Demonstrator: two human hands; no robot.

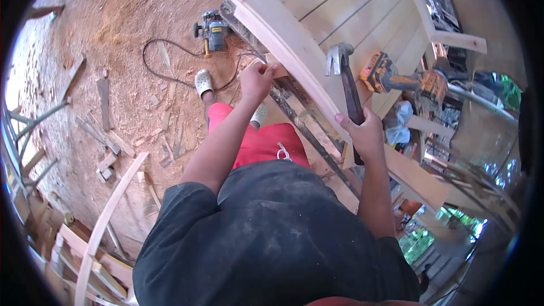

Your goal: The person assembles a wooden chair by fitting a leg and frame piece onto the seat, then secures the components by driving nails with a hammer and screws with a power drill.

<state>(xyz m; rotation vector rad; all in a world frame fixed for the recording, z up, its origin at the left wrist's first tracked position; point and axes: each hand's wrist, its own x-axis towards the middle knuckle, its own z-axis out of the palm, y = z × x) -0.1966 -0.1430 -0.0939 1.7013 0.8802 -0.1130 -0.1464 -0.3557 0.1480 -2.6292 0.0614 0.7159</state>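
Note:
My right hand (365, 135) is wrapped round the dark handle of a claw hammer (341, 59), its metal head pointing away from me over the slatted wooden panel (362, 8). My left hand (258, 83) is closed in a pinch beside the panel's near edge board (289, 51); whatever its fingertips hold, if anything, is too small to make out. A yellow and black cordless drill (405, 82) lies on the panel, just right of the hammer.
On the dusty ground stands a router (214, 34) with a looping black cable (148, 62). Wood offcuts (105, 102) are scattered at the left. Curved wooden pieces (96, 238) are stacked at lower left. A dark support rail (300, 122) runs under the panel.

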